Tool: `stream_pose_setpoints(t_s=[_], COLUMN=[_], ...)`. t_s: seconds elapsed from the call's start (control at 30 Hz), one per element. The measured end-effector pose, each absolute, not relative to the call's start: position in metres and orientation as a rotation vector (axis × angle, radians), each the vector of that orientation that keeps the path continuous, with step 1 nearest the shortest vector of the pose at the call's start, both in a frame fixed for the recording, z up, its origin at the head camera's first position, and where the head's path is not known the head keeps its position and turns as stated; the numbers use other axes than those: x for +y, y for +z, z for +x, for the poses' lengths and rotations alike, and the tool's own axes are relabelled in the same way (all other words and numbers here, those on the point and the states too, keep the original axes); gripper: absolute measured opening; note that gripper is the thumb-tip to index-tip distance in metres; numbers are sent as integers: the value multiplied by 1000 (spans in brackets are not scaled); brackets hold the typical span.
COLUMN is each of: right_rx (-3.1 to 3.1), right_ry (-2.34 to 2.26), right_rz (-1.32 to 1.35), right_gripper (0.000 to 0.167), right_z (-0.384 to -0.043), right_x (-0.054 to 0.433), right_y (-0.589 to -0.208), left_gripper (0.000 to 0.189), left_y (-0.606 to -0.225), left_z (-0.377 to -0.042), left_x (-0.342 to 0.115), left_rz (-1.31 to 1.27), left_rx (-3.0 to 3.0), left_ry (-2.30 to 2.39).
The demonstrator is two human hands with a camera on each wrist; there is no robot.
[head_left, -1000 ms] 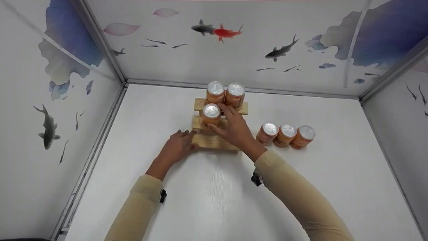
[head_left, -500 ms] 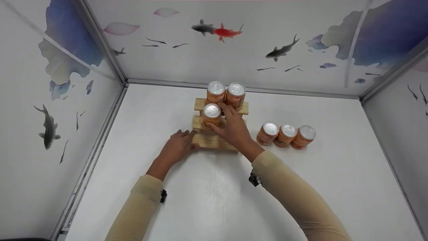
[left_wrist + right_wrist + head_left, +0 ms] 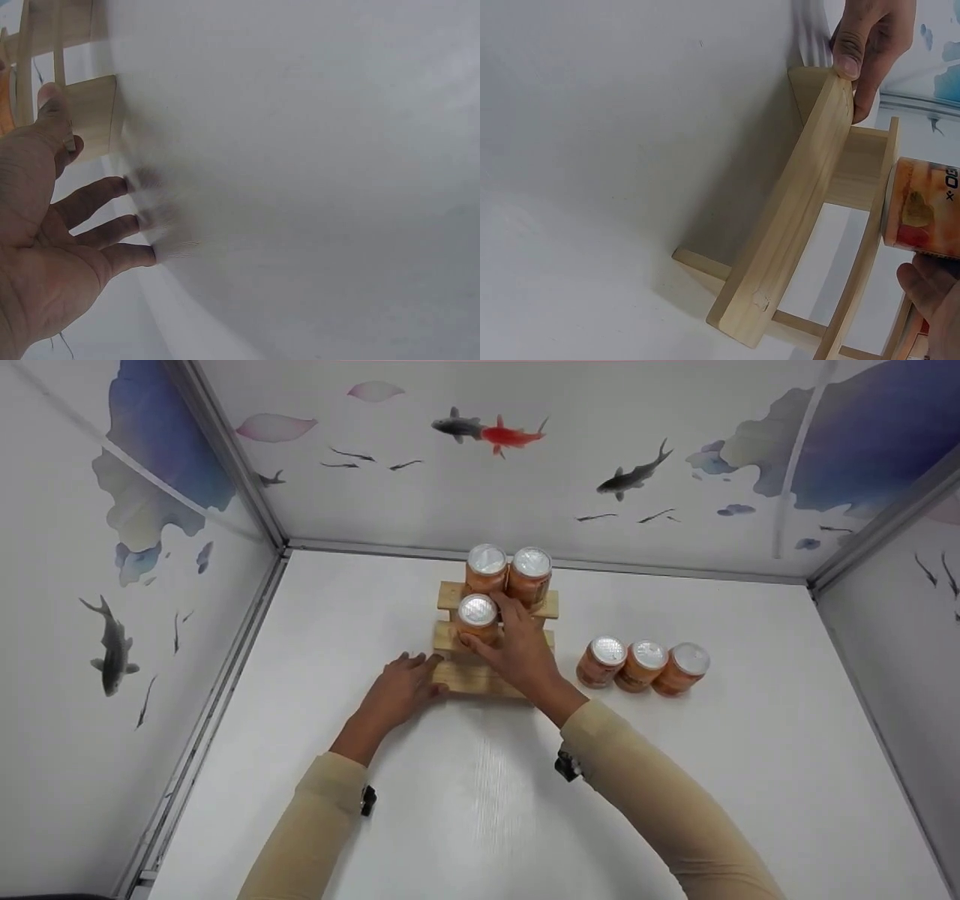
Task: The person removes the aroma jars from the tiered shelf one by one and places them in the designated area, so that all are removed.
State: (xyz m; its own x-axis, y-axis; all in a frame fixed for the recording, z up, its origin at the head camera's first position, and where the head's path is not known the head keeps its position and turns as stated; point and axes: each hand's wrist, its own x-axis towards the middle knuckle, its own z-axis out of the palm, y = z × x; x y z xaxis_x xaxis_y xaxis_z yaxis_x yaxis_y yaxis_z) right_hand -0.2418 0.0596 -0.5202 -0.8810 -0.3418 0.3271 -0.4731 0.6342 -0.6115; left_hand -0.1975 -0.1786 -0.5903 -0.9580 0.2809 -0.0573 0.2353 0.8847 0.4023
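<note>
A stepped wooden rack (image 3: pixel 480 678) stands on the white table, with three steps showing in the head view. My left hand (image 3: pixel 397 690) pinches the left end of its lowest step; the right wrist view shows the thumb (image 3: pixel 849 58) on the front edge and a finger behind. In the left wrist view, other fingertips of the left hand (image 3: pixel 56 262) rest on the tabletop. An orange can (image 3: pixel 478 610) with a silver lid stands upright on the left of the middle step. My right hand (image 3: pixel 525 649) grips this can (image 3: pixel 922 206) from its right side.
Two similar cans (image 3: pixel 530 562) stand side by side on the top step, close behind the right fingers. Three more cans (image 3: pixel 643 666) stand in a row on the table to the right of the rack. Printed walls enclose the table at the back and sides.
The right wrist and forearm have shifted slightly left while the hand stays at the can. The left hand, rack and other cans hold their places.
</note>
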Motion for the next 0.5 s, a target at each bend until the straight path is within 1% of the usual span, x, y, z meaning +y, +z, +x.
stream_pose_setpoints(t_s=[0.5], right_rx=[-2583], right_ry=[1089], right_rz=[726], right_gripper=[75], right_z=[-242], right_x=[64], right_y=[-525], left_gripper=[59], left_y=[-593], left_z=[-198], left_x=[-179], left_rz=[451], left_rx=[2980], left_ry=[584])
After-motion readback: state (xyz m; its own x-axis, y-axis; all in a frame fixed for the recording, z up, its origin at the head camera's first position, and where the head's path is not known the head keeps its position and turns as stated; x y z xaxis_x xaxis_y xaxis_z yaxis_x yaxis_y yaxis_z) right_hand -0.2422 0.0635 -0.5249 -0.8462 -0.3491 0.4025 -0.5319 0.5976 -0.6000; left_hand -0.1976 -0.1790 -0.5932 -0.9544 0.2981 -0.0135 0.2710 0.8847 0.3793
